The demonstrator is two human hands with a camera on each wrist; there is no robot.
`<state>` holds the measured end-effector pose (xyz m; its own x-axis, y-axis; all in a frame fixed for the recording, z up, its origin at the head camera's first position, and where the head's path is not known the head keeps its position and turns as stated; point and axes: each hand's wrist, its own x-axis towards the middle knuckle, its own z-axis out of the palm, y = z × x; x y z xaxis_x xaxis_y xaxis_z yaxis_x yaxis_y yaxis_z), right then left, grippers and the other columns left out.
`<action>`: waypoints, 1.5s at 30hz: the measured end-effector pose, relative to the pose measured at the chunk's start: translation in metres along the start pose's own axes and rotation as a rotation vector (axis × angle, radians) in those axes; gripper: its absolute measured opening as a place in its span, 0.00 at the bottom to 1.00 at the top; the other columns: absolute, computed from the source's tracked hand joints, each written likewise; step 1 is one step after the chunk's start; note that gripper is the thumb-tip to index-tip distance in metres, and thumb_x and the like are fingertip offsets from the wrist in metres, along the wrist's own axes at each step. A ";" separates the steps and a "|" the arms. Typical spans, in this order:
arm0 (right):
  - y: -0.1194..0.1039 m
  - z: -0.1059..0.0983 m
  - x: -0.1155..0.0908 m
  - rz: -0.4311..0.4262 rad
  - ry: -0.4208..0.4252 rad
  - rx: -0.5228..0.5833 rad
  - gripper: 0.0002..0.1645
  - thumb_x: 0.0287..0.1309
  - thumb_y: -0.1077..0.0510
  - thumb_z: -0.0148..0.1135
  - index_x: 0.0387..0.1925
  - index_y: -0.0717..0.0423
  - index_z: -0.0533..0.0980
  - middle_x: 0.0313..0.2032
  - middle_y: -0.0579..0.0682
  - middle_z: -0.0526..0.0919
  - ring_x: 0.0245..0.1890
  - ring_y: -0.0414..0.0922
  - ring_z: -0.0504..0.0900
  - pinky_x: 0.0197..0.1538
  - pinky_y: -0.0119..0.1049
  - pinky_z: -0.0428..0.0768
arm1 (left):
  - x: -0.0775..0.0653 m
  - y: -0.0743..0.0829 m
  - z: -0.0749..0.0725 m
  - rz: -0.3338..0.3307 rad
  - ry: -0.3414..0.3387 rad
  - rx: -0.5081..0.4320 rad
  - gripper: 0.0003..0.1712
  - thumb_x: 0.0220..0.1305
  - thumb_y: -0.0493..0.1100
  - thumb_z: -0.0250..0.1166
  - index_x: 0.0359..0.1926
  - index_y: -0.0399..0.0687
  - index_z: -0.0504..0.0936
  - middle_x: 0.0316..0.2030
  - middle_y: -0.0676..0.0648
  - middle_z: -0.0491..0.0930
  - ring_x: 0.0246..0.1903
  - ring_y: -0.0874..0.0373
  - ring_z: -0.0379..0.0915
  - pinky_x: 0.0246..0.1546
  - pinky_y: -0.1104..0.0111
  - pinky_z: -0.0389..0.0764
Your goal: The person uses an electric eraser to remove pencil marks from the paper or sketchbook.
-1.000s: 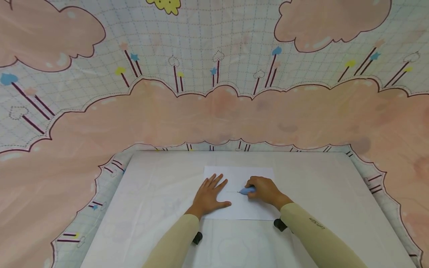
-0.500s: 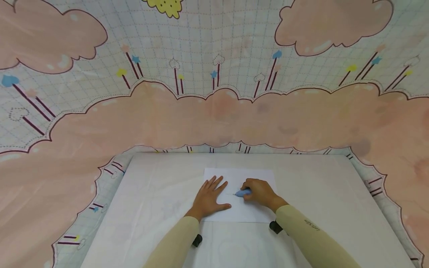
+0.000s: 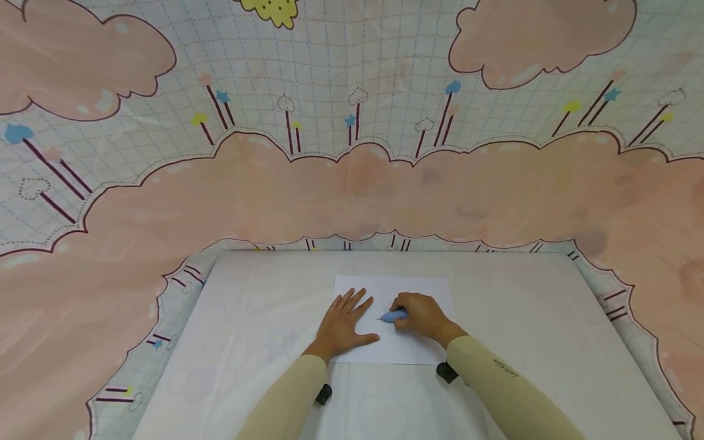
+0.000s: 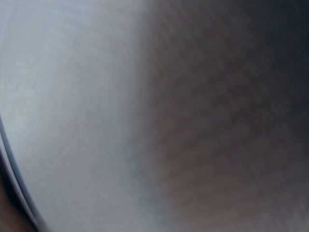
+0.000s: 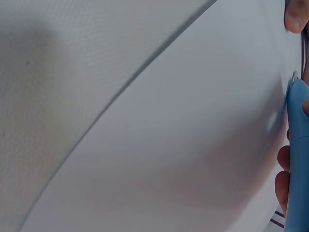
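A white sheet of paper (image 3: pixel 401 349) lies on the white-covered table. My left hand (image 3: pixel 339 324) rests on its left part with the fingers spread. My right hand (image 3: pixel 422 315) grips a thick light-blue pen-shaped tool (image 3: pixel 393 316), tilted, with its tip pointing left. In the right wrist view the blue tool (image 5: pixel 298 145) has a short metal tip at the paper's surface, and curled fingers (image 5: pixel 282 186) lie along its side. A faint short line runs on the paper just left of the tip. The tool's kind is unclear. The left wrist view is too blurred to show the hand.
The table (image 3: pixel 264 305) has a pale cloth cover. Behind and beside it hangs a curtain (image 3: pixel 352 195) printed with clouds and stars. A black wrist camera (image 3: pixel 324 394) sits under the left sleeve, and another black camera (image 3: pixel 447 372) under the right.
My right hand has slid left across the paper with the blue tool, bringing its tip closer to my left hand. The left hand and the paper stay in place.
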<state>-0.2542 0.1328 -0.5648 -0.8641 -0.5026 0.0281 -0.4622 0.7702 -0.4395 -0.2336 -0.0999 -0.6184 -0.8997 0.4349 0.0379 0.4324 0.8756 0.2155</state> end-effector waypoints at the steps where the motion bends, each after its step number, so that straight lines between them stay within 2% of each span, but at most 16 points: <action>1: 0.000 0.000 0.000 -0.002 -0.001 -0.001 0.13 0.50 0.55 0.75 0.39 0.53 0.85 0.39 0.44 0.86 0.41 0.42 0.83 0.54 0.44 0.82 | 0.000 0.000 0.000 0.001 0.003 0.000 0.54 0.56 0.82 0.50 0.77 0.65 0.54 0.78 0.55 0.46 0.78 0.52 0.37 0.75 0.51 0.46; 11: -0.002 0.003 0.004 -0.040 0.015 -0.020 0.14 0.49 0.55 0.76 0.40 0.52 0.85 0.40 0.43 0.86 0.42 0.42 0.84 0.52 0.42 0.83 | -0.001 0.001 -0.005 -0.009 -0.010 -0.022 0.53 0.56 0.80 0.52 0.77 0.64 0.54 0.78 0.55 0.46 0.78 0.53 0.36 0.76 0.52 0.44; 19: 0.000 -0.001 -0.001 0.020 0.005 -0.027 0.14 0.49 0.54 0.75 0.39 0.53 0.85 0.39 0.43 0.86 0.40 0.41 0.83 0.53 0.42 0.82 | -0.002 0.004 -0.007 -0.008 -0.012 -0.031 0.53 0.57 0.80 0.53 0.77 0.63 0.54 0.78 0.54 0.47 0.78 0.52 0.37 0.76 0.51 0.44; 24: 0.006 -0.003 -0.004 0.029 0.011 -0.025 0.14 0.49 0.54 0.76 0.38 0.53 0.85 0.38 0.42 0.86 0.40 0.41 0.83 0.53 0.42 0.82 | -0.003 0.003 -0.007 -0.014 -0.018 -0.027 0.53 0.57 0.79 0.53 0.77 0.63 0.54 0.78 0.54 0.46 0.78 0.52 0.36 0.76 0.51 0.43; 30: 0.009 0.000 -0.004 0.000 0.014 -0.007 0.13 0.49 0.55 0.75 0.38 0.51 0.84 0.39 0.41 0.85 0.41 0.41 0.83 0.52 0.43 0.82 | -0.003 0.003 -0.005 -0.021 -0.035 -0.015 0.53 0.56 0.80 0.52 0.77 0.64 0.52 0.78 0.56 0.44 0.78 0.54 0.34 0.76 0.53 0.42; 37: 0.002 0.002 0.000 -0.042 0.019 -0.005 0.13 0.49 0.55 0.75 0.39 0.52 0.85 0.38 0.42 0.85 0.41 0.42 0.83 0.51 0.43 0.82 | -0.002 0.004 -0.006 -0.013 -0.030 -0.031 0.53 0.56 0.80 0.52 0.77 0.63 0.53 0.78 0.55 0.45 0.78 0.53 0.35 0.76 0.52 0.42; 45: 0.000 0.000 -0.001 -0.003 0.003 -0.019 0.14 0.49 0.54 0.76 0.39 0.52 0.85 0.38 0.41 0.85 0.40 0.41 0.83 0.52 0.42 0.82 | -0.001 0.004 -0.005 -0.022 -0.040 -0.010 0.54 0.56 0.81 0.51 0.77 0.64 0.53 0.78 0.56 0.44 0.78 0.54 0.34 0.76 0.53 0.42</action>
<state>-0.2532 0.1333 -0.5653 -0.8632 -0.5038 0.0326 -0.4687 0.7757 -0.4226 -0.2313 -0.0979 -0.6130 -0.9057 0.4239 -0.0059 0.4119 0.8830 0.2252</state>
